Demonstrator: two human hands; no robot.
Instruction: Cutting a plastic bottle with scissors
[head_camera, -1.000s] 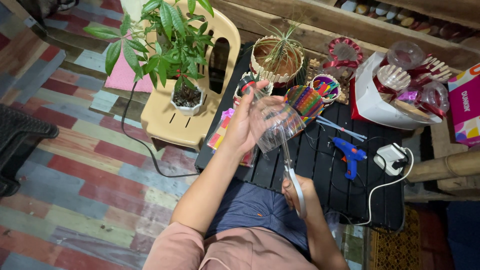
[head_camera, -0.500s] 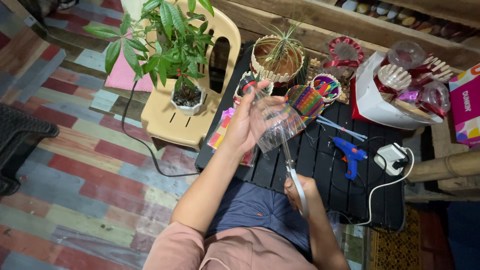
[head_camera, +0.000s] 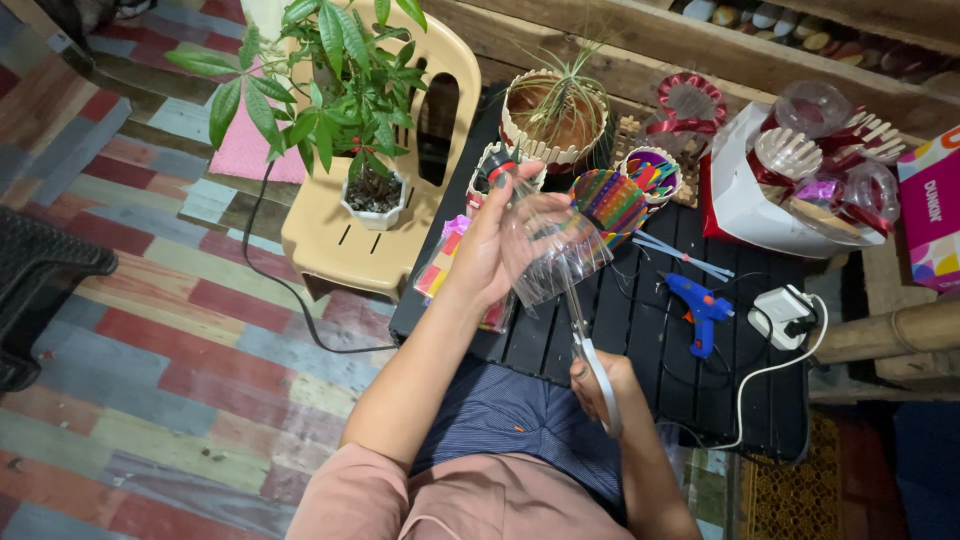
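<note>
My left hand (head_camera: 490, 245) holds up a clear plastic bottle piece (head_camera: 556, 250) over the left part of a black slatted table (head_camera: 640, 320). My right hand (head_camera: 600, 385) grips the white handles of a pair of scissors (head_camera: 585, 335), whose blades reach up into the lower edge of the clear plastic. Just behind the plastic stands a rainbow-striped stick basket (head_camera: 610, 200).
A blue glue gun (head_camera: 698, 305) and a white plug adapter (head_camera: 782, 310) with its cord lie on the table's right. Woven baskets, a white bag of craft pieces (head_camera: 770, 195) and a potted plant (head_camera: 365, 150) on a beige plastic chair (head_camera: 345, 240) stand around.
The scissors and my right hand have shifted slightly along the plastic; my left hand has turned the plastic a little. Everything else stays put.
</note>
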